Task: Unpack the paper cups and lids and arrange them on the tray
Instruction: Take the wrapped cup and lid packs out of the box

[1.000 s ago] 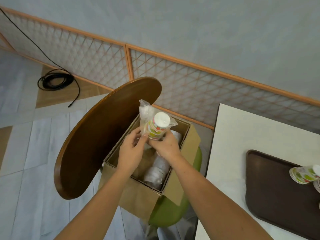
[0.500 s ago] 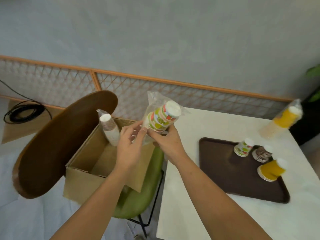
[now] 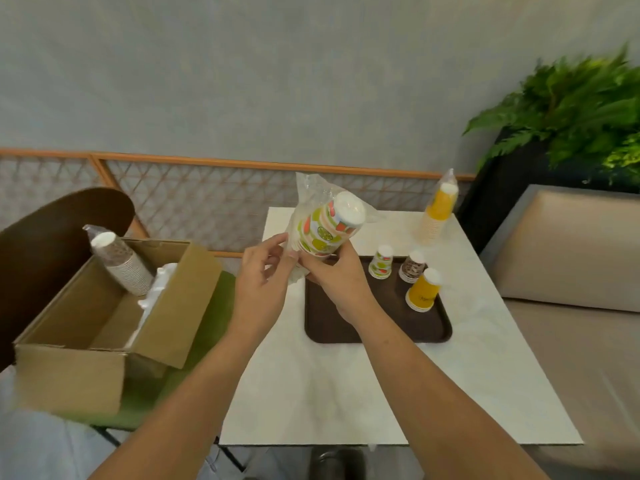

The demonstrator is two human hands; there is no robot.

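Three cup stacks on tray; left hand, right hand grip one sleeve

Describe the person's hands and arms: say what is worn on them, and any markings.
Nothing is worn. The left hand and right hand are bare: no gloves, and no rings show on the fingers in view. Both wrists are free of watch, strap or bracelet. The left forearm and right forearm are bare down to the picture's lower edge, with no sleeve, tattoo or marking visible.
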